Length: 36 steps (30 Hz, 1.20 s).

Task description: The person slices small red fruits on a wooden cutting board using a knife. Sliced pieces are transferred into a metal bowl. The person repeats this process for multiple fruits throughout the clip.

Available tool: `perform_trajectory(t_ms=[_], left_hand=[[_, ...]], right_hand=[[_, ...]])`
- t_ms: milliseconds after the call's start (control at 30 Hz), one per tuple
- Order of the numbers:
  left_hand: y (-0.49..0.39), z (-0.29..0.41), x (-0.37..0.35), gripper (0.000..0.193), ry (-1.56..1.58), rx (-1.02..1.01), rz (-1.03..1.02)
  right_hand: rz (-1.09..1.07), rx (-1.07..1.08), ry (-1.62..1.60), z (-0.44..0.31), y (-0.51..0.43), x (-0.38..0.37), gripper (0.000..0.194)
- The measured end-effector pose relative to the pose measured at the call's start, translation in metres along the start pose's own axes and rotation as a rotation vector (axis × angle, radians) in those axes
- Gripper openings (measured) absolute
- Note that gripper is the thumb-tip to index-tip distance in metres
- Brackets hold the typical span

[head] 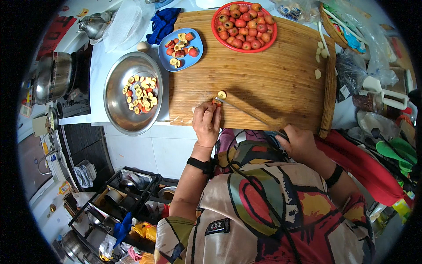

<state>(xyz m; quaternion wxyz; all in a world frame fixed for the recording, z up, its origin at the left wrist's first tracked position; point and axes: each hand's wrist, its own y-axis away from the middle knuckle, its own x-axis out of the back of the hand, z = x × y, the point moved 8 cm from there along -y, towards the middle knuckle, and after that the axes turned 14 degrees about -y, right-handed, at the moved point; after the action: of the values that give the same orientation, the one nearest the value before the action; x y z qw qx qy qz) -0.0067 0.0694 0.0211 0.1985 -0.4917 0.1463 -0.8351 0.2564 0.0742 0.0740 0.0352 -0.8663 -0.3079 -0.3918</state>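
My left hand [207, 118] pinches a cut half of a small red hawthorn-like fruit [216, 103] on the bamboo cutting board [250, 76]. In my right hand [300, 142] is the dark handle of a knife [245, 112]. The tip of its narrow blade meets the fruit by my left fingertips; whether it has gone into the flesh I cannot tell. Just beyond the tip lies another fruit half [222, 95], its pale cut face up with a hollow in the middle. Part of the held piece is hidden by my fingers.
Left of the board, a steel bowl [113, 109] contains many fruit halves. A blue plate [194, 62] bears darker cut pieces and scraps. Whole red fruits fill a red plastic basket [273, 41] at the back. Pale slices [317, 74] lie near a rolled bamboo mat [328, 95] on the right.
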Motion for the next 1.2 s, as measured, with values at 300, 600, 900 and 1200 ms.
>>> perform_trajectory(t_ms=[300, 600, 900, 1200], left_hand=[[0.0, -0.001, 0.004, 0.024, 0.0, -0.019, -0.039], [-0.002, 0.003, 0.005, 0.03, -0.014, -0.046, -0.019], [0.004, 0.007, 0.002, 0.025, 0.025, -0.053, -0.005], [0.004, 0.01, 0.006, 0.017, 0.005, -0.05, 0.07]], right_hand=[[-0.107, 0.002, 0.126, -0.011, -0.008, -0.012, 0.035], [-0.162, -0.05, 0.228, -0.014, -0.021, -0.033, 0.037], [-0.093, 0.004, 0.041, -0.022, -0.067, -0.053, 0.034], [-0.02, -0.101, -0.146, -0.007, -0.042, -0.021, 0.032]])
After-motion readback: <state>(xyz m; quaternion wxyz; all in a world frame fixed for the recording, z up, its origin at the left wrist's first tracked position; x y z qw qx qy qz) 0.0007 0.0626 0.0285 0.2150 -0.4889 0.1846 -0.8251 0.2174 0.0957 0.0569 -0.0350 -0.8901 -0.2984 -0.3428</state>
